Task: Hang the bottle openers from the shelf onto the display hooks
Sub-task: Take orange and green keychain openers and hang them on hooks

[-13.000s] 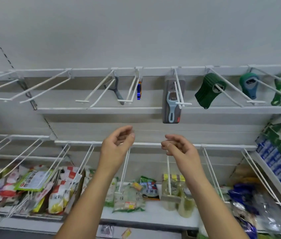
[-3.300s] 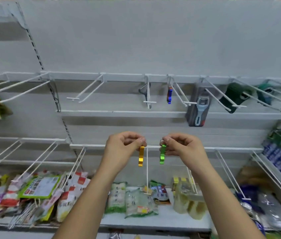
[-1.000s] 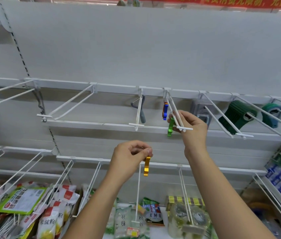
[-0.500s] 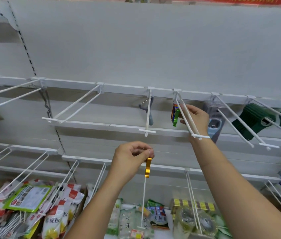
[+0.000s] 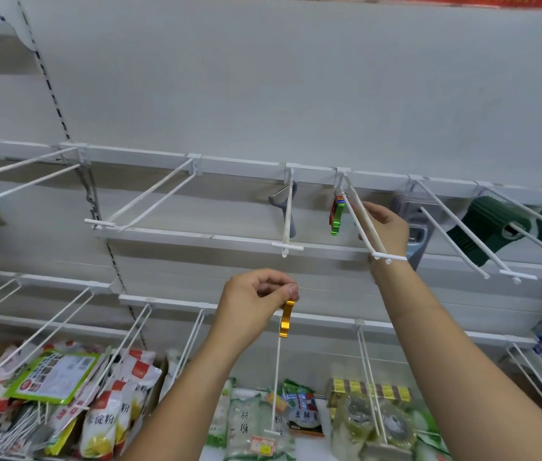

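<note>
A gold bottle opener [image 5: 286,319] hangs from my left hand [image 5: 256,304], which pinches its top ring at chest height below the upper rail. A green bottle opener [image 5: 338,218] hangs at the back of a white double-wire display hook [image 5: 364,227], next to other coloured openers on the same hook. My right hand [image 5: 385,224] is raised just right of that hook, with its fingertips at the wires and a small gap between them and the green opener.
A grey peeler [image 5: 288,207] hangs on the hook to the left. A packaged peeler [image 5: 412,224] and green and teal tools [image 5: 487,227] hang to the right. Bare hooks [image 5: 150,201] jut out at left. Snack bags [image 5: 60,387] fill the lower hooks.
My right hand slid the green opener back along the hook to the rail and let go of it. My left hand stayed low with the gold opener.
</note>
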`<act>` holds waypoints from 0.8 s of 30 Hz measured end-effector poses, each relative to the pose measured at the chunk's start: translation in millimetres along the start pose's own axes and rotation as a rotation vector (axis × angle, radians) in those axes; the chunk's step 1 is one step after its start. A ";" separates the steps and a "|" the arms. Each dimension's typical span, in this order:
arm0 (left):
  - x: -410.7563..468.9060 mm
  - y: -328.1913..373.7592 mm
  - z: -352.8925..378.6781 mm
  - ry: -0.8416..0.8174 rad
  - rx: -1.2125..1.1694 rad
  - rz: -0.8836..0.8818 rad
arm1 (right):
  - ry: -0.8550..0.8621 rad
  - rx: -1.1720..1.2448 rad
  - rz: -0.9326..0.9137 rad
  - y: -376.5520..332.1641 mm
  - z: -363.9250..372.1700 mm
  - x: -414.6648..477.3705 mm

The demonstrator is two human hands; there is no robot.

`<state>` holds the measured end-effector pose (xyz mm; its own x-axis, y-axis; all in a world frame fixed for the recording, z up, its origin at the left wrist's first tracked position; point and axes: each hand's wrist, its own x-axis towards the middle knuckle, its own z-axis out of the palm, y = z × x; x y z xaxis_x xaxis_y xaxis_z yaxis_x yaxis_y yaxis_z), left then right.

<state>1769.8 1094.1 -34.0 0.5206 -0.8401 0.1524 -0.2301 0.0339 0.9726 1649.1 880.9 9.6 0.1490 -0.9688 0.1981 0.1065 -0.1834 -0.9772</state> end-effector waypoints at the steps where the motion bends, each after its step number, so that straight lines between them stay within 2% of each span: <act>1: -1.2 1.2 1.2 -0.003 0.002 0.003 | 0.011 0.003 0.012 3.0 -5.4 -5.6; 9: -9.4 14.1 23.2 -0.035 0.027 0.041 | -0.245 -0.072 0.023 22.9 -45.1 -99.7; 13: -14.0 23.3 34.3 -0.049 0.052 0.077 | -0.311 -0.056 0.035 21.8 -56.4 -122.5; 18: -20.5 41.6 43.5 -0.049 0.034 0.104 | -0.300 -0.058 0.013 17.4 -67.0 -124.2; 24: -24.2 62.9 49.4 0.031 -0.072 0.133 | -0.242 -0.017 0.083 27.5 -78.4 -123.5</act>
<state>1702.1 1089.7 14.8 0.5144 -0.8087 0.2853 -0.2396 0.1839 0.9533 1556.5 982.5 -47.8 0.3881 -0.9128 0.1274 0.0675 -0.1097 -0.9917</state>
